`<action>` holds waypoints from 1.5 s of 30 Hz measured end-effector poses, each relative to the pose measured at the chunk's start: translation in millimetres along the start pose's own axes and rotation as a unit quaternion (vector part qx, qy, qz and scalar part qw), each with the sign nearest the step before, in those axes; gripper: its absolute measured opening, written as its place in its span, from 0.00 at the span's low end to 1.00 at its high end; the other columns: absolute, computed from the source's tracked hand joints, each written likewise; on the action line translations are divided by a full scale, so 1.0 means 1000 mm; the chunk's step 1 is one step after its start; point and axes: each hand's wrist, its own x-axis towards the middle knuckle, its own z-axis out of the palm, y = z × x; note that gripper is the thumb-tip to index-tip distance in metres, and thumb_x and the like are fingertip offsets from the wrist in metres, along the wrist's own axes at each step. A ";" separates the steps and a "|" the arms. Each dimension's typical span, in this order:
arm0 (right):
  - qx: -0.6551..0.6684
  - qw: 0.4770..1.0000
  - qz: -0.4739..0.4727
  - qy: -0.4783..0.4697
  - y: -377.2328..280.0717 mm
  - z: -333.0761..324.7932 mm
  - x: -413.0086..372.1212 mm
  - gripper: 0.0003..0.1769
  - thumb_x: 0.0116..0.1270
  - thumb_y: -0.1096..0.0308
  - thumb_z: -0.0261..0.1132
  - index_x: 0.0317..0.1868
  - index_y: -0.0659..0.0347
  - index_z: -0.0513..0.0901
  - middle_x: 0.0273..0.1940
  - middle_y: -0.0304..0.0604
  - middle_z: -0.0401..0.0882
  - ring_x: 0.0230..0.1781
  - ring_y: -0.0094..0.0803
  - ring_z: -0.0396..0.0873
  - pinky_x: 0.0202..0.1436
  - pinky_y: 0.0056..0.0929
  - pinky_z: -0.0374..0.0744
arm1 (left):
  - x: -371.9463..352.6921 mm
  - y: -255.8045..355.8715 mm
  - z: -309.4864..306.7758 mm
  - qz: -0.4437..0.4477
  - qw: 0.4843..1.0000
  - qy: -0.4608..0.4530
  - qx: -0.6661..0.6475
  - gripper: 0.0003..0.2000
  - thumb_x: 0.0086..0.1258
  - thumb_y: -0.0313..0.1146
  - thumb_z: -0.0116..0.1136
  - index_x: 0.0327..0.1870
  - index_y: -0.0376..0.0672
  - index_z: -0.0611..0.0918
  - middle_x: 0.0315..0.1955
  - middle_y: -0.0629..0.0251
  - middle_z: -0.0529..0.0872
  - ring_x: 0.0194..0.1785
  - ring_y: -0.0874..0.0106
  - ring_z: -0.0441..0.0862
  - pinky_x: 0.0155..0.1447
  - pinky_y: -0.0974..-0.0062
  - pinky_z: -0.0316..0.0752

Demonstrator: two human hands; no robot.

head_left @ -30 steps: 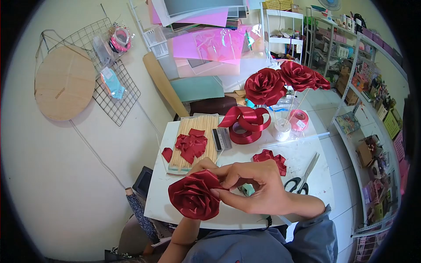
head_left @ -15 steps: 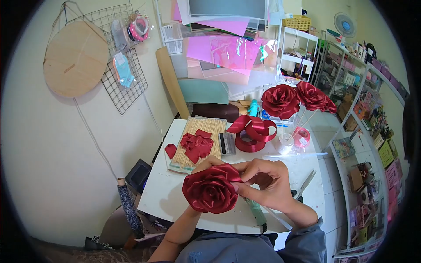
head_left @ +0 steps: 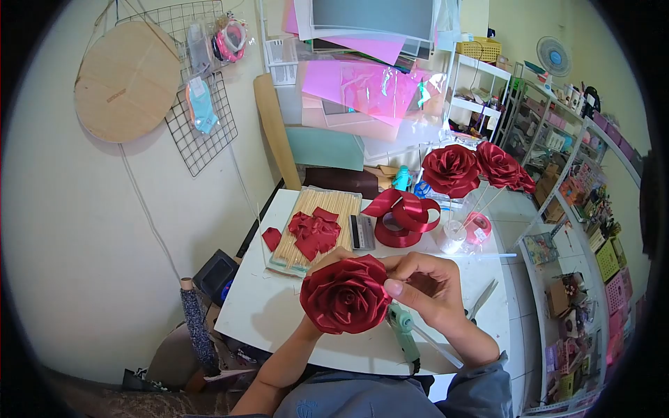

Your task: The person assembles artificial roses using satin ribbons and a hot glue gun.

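Note:
A dark red satin ribbon rose (head_left: 346, 295) faces me above the front of the table. My left hand (head_left: 332, 259) is behind it, mostly hidden, and holds it from below and behind. At the flower's right edge, my right hand (head_left: 425, 287) has thumb and forefinger closed on an outer petal. Just below that hand lies a pale green glue gun (head_left: 402, 326) with a translucent glue stick (head_left: 440, 346) alongside. Beyond the flower, loose red ribbon petals (head_left: 315, 233) rest on a bundle of bamboo skewers (head_left: 291, 256).
A red ribbon roll (head_left: 398, 221) and a dark card (head_left: 362, 232) sit mid-table. Finished roses (head_left: 451, 171) on sticks stand in a white holder (head_left: 451, 237). Scissors (head_left: 482, 299) lie at the right edge, near metal shelves (head_left: 529, 279).
The rose has shifted slightly right and up and tilted, uncovering more of the glue gun. My right thumb has moved along the petal edge. The whole view has swung a little.

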 end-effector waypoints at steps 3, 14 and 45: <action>0.026 1.000 0.005 -0.010 0.002 -0.003 -0.001 0.02 0.56 0.78 0.57 0.28 0.70 0.73 0.42 0.51 0.74 0.38 0.22 0.71 0.38 0.17 0.73 | 0.000 -0.001 -0.001 0.012 0.998 -0.020 -0.059 0.13 0.49 0.34 0.61 0.36 0.42 0.76 0.33 0.66 0.76 0.37 0.72 0.74 0.40 0.77 0.68; 0.054 0.989 -0.008 -0.137 0.003 -0.014 0.006 0.14 0.43 0.90 0.55 0.33 0.68 0.73 0.51 0.52 0.63 0.48 0.30 0.69 0.42 0.22 0.76 | 0.001 -0.026 -0.008 0.091 0.993 -0.067 -0.033 0.17 0.50 0.35 0.60 0.41 0.41 0.74 0.39 0.64 0.74 0.43 0.71 0.72 0.45 0.76 0.67; -0.227 0.943 -0.229 -0.083 0.018 -0.022 0.014 0.17 0.32 0.74 0.74 0.16 0.61 0.70 0.36 0.53 0.76 0.40 0.37 0.76 0.42 0.28 0.73 | -0.008 -0.035 -0.004 -0.013 0.959 -0.100 -0.264 0.19 0.57 0.34 0.52 0.49 0.39 0.68 0.44 0.63 0.73 0.47 0.73 0.71 0.50 0.76 0.67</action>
